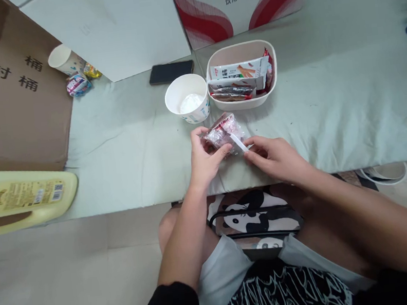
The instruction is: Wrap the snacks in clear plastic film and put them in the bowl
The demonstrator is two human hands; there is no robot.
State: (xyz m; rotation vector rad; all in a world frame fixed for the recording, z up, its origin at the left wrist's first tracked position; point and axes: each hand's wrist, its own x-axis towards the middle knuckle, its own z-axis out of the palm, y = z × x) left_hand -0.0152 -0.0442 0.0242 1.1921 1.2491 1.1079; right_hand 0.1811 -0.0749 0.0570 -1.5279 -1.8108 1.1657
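In the head view, my left hand [205,154] is closed around a crinkled clear plastic packet [225,129] with red print, its thumb pressed on the near side. My right hand [275,156] pinches the lower end of a flat white strip [238,142]. The strip's other end lies against the packet; whether it is stuck to it or goes inside, I cannot tell. Just beyond the packet stands a white paper cup [202,109] with something white in the bottom. Beside the cup, a pale oval bin [273,88] holds several snack packets [240,72].
A black phone [171,72] lies behind the cup. White and red cartons [206,20] stand at the back. At left are a brown box [19,119], a second paper cup [62,60], small wrapped packets [78,83] and a yellow jug [63,185]. The cloth-covered surface [129,146] ends near my knees.
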